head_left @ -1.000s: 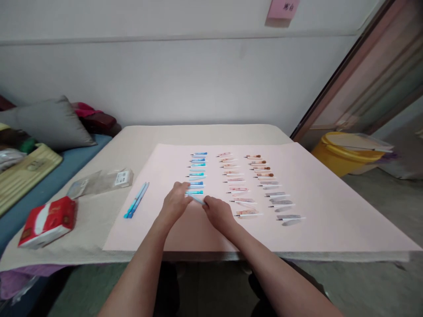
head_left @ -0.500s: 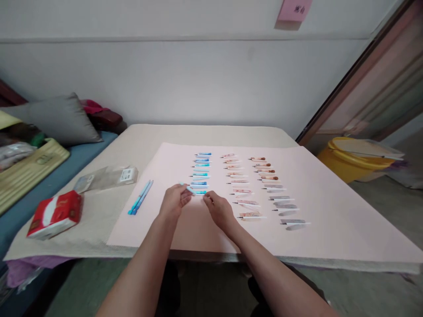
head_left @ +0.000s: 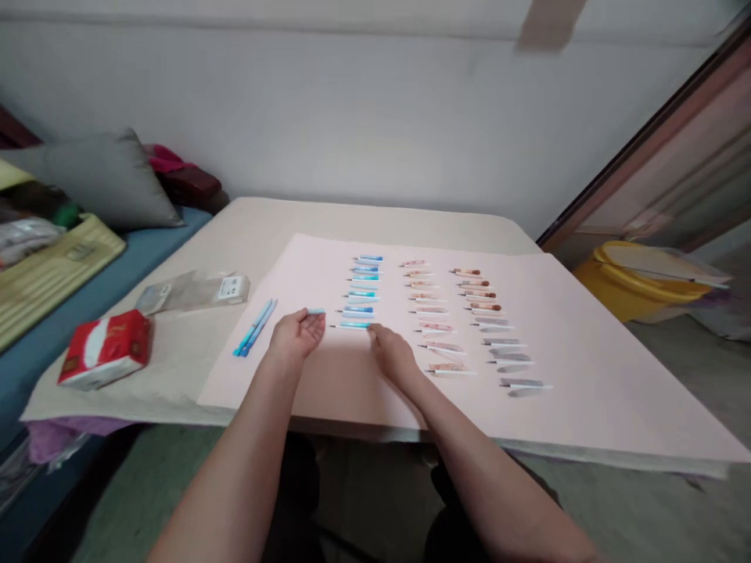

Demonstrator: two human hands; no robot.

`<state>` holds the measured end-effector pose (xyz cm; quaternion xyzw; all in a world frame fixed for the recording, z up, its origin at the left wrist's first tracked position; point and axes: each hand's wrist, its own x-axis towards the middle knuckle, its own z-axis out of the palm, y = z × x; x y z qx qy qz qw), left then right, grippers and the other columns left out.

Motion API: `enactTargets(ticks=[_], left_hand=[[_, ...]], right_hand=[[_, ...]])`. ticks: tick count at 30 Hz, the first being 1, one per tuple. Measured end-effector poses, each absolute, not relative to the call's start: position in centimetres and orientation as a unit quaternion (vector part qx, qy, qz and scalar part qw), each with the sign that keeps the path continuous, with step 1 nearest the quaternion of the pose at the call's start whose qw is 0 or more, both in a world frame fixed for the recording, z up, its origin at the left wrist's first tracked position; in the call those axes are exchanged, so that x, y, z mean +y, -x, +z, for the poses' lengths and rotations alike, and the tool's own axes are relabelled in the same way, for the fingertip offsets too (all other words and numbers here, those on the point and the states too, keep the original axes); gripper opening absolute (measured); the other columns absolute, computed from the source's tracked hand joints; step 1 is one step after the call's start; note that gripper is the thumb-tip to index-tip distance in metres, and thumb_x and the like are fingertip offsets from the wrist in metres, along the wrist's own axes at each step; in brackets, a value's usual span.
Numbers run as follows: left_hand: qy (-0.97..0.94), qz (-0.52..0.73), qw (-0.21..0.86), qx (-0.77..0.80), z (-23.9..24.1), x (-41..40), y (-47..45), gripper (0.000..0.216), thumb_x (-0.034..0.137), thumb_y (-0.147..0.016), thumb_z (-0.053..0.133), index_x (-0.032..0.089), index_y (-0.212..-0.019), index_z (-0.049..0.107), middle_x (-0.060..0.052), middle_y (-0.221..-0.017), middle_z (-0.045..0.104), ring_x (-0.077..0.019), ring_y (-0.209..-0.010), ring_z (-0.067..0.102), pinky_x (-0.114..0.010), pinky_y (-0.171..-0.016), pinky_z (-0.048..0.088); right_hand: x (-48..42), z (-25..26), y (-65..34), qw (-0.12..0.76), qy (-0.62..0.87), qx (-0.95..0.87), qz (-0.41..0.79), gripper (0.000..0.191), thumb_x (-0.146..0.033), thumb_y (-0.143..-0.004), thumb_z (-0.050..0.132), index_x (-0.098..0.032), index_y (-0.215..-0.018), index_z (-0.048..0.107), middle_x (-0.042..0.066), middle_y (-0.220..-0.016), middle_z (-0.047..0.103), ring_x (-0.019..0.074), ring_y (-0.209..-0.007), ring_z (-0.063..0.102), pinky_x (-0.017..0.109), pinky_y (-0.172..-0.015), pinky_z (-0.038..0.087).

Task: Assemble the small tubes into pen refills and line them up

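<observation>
A pale wall stands behind a cloth-covered table (head_left: 258, 227) spread with a pink sheet (head_left: 587, 375). The lowest blue pen (head_left: 355, 325) in the left row lies between the hands, its right end at the right hand's (head_left: 394, 356) fingertips; whether they pinch it or only touch it, I cannot tell. The left hand (head_left: 296, 335), palm partly turned up and fingers curled, pinches a pale blue cap (head_left: 315, 311) just above the sheet. Both forearms reach in from the near edge. A clear bag (head_left: 191, 293) bears a white label; the yellow bucket's (head_left: 625, 285) contents are hidden.
</observation>
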<state>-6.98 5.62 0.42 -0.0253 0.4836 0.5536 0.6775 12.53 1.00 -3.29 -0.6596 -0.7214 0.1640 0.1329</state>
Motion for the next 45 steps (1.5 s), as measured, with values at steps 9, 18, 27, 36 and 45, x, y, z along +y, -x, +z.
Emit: enactTargets(ticks=[9,18,27,36,45], left_hand=[[0.059,0.583,0.663,0.466,1.1,6.0,8.6,0.014,0.013,-0.087,0.042,0.011,-0.092,0.055,-0.007,-0.071,0.062,-0.0139,-0.067,0.063,-0.024,-0.060,0.052],[0.027,0.553,0.682,0.478,1.2,5.4,6.9,0.012,0.014,-0.086,0.043,0.010,-0.089,0.055,-0.008,-0.070,0.062,-0.0140,-0.065,0.062,-0.024,-0.059,0.050],[-0.038,0.494,0.720,0.486,0.5,4.3,4.0,0.008,0.008,-0.081,0.048,0.009,-0.077,0.055,-0.007,-0.062,0.060,-0.0137,-0.056,0.060,-0.024,-0.054,0.050],[-0.105,0.468,0.736,0.478,0.6,2.9,1.0,0.006,0.008,-0.077,0.054,0.009,-0.072,0.058,-0.006,-0.062,0.062,-0.0133,-0.057,0.062,-0.023,-0.056,0.051],[-0.155,0.465,0.726,0.482,0.7,2.4,0.4,0.003,0.011,-0.073,0.059,0.010,-0.076,0.059,-0.005,-0.065,0.063,-0.0120,-0.058,0.061,-0.023,-0.058,0.050]], right_hand=[[1.0,-1.4,-16.7,0.260,0.650,-0.676,0.230,0.030,-0.011,-0.079,0.042,-0.016,-0.100,0.063,0.004,-0.078,0.066,0.0152,-0.072,0.060,0.024,-0.067,0.040],[0.0,-2.8,-14.2,0.073,0.662,-0.734,0.133,0.016,-0.023,-0.084,0.046,-0.018,-0.092,0.059,0.010,-0.097,0.062,0.0198,-0.080,0.059,0.028,-0.065,0.037],[0.3,-1.9,-13.1,0.201,0.628,-0.724,0.203,0.013,-0.016,-0.087,0.040,-0.018,-0.086,0.053,0.005,-0.076,0.062,0.0158,-0.071,0.059,0.024,-0.063,0.038],[-0.6,-0.1,-13.3,0.363,0.547,-0.698,0.285,0.011,-0.017,-0.082,0.046,-0.020,-0.073,0.049,-0.005,-0.054,0.054,0.0097,-0.052,0.054,0.019,-0.056,0.036],[-0.6,0.0,-13.3,0.347,0.572,-0.685,0.288,0.014,-0.016,-0.080,0.049,-0.020,-0.067,0.048,-0.005,-0.051,0.053,0.0106,-0.049,0.053,0.020,-0.054,0.035]])
